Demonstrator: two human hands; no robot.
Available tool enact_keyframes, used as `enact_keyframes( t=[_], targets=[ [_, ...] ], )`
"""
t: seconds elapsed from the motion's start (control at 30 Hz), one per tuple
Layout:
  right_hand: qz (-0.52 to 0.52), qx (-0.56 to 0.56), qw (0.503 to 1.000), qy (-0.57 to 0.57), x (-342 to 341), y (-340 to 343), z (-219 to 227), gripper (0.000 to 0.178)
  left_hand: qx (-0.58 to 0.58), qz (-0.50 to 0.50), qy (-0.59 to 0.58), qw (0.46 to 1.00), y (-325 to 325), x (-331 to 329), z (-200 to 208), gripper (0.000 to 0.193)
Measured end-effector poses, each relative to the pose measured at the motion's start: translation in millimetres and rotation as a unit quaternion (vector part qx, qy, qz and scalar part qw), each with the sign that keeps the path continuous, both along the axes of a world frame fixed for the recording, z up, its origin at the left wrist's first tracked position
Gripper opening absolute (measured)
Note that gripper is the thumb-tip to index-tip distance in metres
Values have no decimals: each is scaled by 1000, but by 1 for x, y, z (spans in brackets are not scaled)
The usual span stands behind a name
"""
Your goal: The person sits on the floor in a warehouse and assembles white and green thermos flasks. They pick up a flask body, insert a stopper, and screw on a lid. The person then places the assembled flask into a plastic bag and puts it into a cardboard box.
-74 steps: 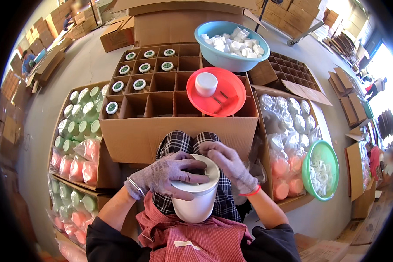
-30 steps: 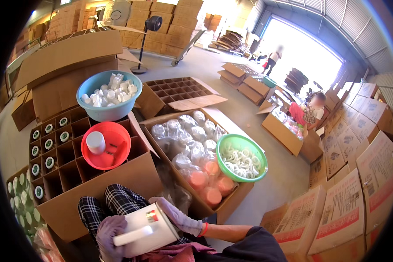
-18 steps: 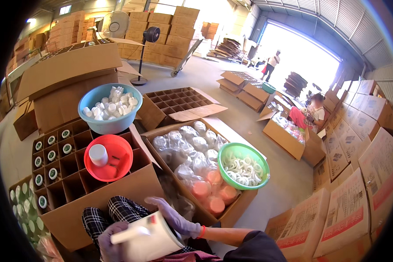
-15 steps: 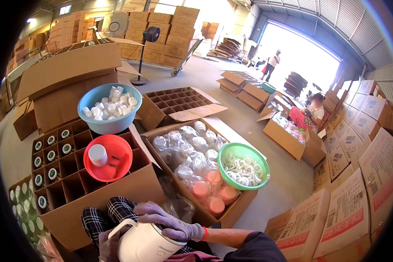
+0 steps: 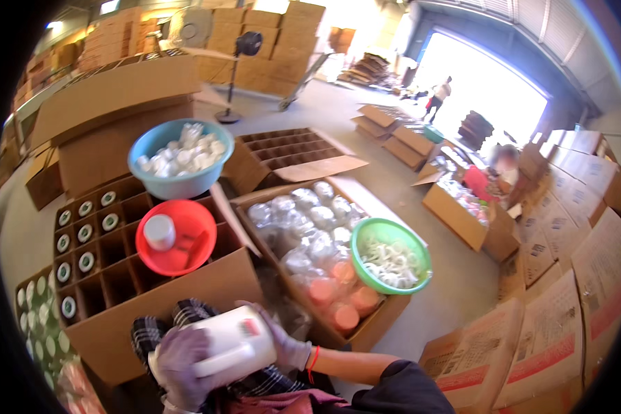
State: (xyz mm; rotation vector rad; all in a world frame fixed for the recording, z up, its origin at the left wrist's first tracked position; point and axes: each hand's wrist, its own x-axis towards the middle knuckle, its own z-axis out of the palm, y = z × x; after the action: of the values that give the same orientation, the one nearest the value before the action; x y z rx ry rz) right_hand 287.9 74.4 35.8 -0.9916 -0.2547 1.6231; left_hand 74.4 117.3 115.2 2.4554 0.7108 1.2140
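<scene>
I see the left hand (image 5: 185,366) grasping a white jug (image 5: 240,336); the right hand (image 5: 287,342) touches its right end, grip too blurred to tell.

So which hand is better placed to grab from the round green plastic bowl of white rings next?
Probably the right grey-gloved hand: it is at the right end of the white cylindrical jug, nearer the green bowl. The left grey-gloved hand grips the jug on the side farther from the bowl.
</scene>
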Motion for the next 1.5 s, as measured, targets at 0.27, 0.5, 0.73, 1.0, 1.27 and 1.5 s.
enact_keyframes(
  t=[0.27, 0.5, 0.73, 1.0, 1.27, 1.5],
  targets=[
    [191, 472, 747, -428, 21, 3, 64, 85, -350, -21, 30, 936, 7, -40, -12, 31],
    [123, 369, 858, -335, -11, 18, 28, 88, -423, 72, -175, 886, -1, -46, -12, 28],
    [154, 467, 732, -471, -21, 93, 58, 67, -465, 163, -287, 822, 15, -119, -25, 24],
    [318, 200, 239, -896, 8, 293, 10, 27, -466, 278, -363, 757, 22, -192, -73, 36],
    [181, 338, 543, -747, 11, 265, 29, 17, -255, 233, 24, 938, 53, -185, -68, 19],
    [265, 699, 304, -591, -61, 157, 103, 18, -599, 120, -225, 759, 79, -185, -75, 28]
  ],
)
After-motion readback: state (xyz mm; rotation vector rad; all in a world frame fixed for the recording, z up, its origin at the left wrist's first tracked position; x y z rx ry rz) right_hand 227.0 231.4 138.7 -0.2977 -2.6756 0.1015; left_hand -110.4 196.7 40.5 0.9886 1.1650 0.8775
